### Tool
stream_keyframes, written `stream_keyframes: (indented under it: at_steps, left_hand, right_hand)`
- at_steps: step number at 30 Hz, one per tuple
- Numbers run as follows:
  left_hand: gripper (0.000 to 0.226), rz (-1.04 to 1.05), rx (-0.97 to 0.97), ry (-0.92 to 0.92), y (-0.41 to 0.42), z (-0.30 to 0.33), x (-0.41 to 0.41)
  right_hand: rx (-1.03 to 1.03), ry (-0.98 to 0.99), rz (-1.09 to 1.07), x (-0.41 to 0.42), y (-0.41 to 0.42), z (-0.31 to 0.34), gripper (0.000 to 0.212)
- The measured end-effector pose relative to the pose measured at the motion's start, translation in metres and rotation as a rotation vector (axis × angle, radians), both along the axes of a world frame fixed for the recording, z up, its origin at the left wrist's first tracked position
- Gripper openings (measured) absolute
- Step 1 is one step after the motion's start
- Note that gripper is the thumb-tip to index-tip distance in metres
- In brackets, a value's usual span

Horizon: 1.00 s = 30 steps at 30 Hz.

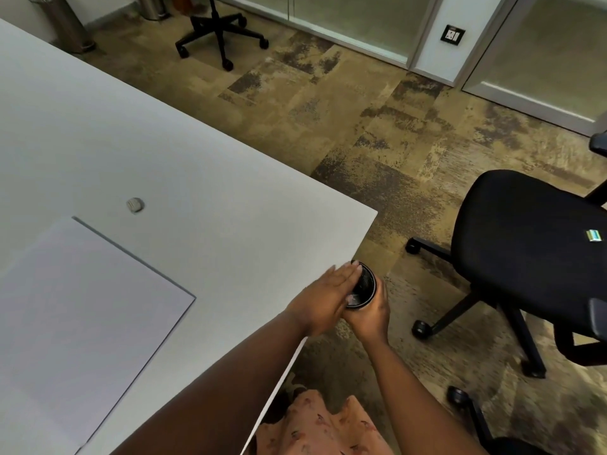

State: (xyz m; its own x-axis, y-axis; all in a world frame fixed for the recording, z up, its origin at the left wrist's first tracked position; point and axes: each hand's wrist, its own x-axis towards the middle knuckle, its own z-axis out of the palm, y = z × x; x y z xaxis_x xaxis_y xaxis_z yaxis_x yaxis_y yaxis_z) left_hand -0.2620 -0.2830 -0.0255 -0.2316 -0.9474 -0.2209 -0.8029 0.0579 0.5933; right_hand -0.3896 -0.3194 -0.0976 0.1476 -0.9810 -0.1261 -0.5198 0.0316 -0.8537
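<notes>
My right hand (369, 315) grips a small round black container (363, 287) from below, just off the right edge of the white table (197, 178). Its open top faces up and to the left, and the inside looks dark. My left hand (323, 298) lies flat with straight fingers at the table's edge, its fingertips touching the container's rim. A small round grey-white object (135, 204) sits on the table farther left.
A large white sheet (82, 310) lies on the table's near left part. A black office chair (532, 257) stands to the right on the patterned carpet, with a small green item (594, 235) on its seat. Another chair (220, 31) stands at the back.
</notes>
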Motion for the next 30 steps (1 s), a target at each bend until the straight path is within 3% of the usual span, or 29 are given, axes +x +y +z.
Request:
stream_keyframes:
  at_steps: [3,6,11,14,16,18,20,24,30]
  left_hand:
    - [0.058,0.064,0.012,0.041,-0.005,0.009,-0.003]
    - [0.043,0.218,0.0,0.109,-0.007,0.014,-0.01]
    - [0.028,0.292,-0.127,-0.057,-0.009,0.02,-0.008]
    - [0.053,0.393,-0.291,-0.079,0.0,0.018,-0.002]
    - [0.051,0.504,-0.39,-0.055,0.007,0.011,0.005]
    - [0.057,0.544,-0.335,-0.167,0.015,0.0,0.014]
    - [0.078,0.569,-0.208,-0.297,0.021,-0.009,0.021]
    - [0.093,0.406,-0.018,-0.312,0.028,-0.017,0.013]
    - [0.095,0.113,-0.023,-0.253,0.017,-0.013,-0.005]
  right_hand:
    - [0.0,-0.011,-0.008,0.001,0.0,0.002,0.086]
    - [0.015,-0.025,-0.005,0.001,0.001,0.002,0.086]
    - [0.006,-0.016,-0.003,0.0,0.003,0.005,0.091]
    - [-0.013,0.029,-0.016,0.0,0.004,0.004,0.093]
    - [-0.013,0.03,-0.035,-0.001,0.005,0.003,0.095]
    - [-0.016,0.03,-0.042,-0.001,0.005,0.004,0.094]
    - [-0.018,0.042,-0.042,-0.002,0.005,0.004,0.095]
    - [-0.009,0.053,-0.045,-0.001,0.007,0.004,0.097]
    - [0.002,0.047,-0.045,-0.002,0.007,0.002,0.079]
